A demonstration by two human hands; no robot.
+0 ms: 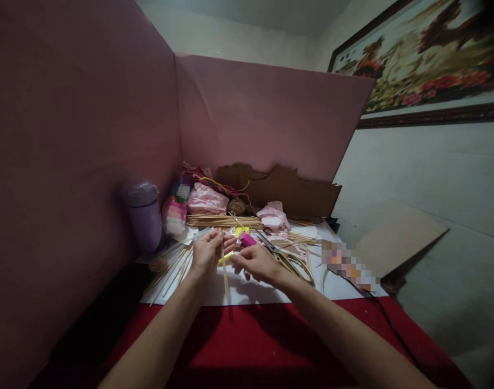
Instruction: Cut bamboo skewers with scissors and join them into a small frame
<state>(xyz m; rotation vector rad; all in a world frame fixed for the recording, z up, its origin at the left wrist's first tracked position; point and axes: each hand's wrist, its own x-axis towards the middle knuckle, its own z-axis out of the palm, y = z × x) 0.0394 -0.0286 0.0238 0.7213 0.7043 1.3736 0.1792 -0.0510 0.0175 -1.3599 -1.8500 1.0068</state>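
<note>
A few thin wooden sticks [226, 283] hang down from my left hand [207, 253], pinched near their top ends between thumb and fingers. Close beside them on the right is my right hand [258, 263], its fingers curled together; whatever lies in the pinch is too small to make out. Just behind the hands is a magenta roll [247, 240], along with a yellow item [226, 259] partly covered by the fingers. Scissors with gold-coloured handles [298, 266] rest on the white sheet [251, 294] past my right wrist.
Bundled sticks [225, 221], a twine ball [236, 206] and pink dotted cloth [207, 200] lie at the back, before torn brown cardboard [271, 189]. A purple tumbler [144, 219] stands left. A cable [396, 329] runs off a blurred object [350, 267] at right.
</note>
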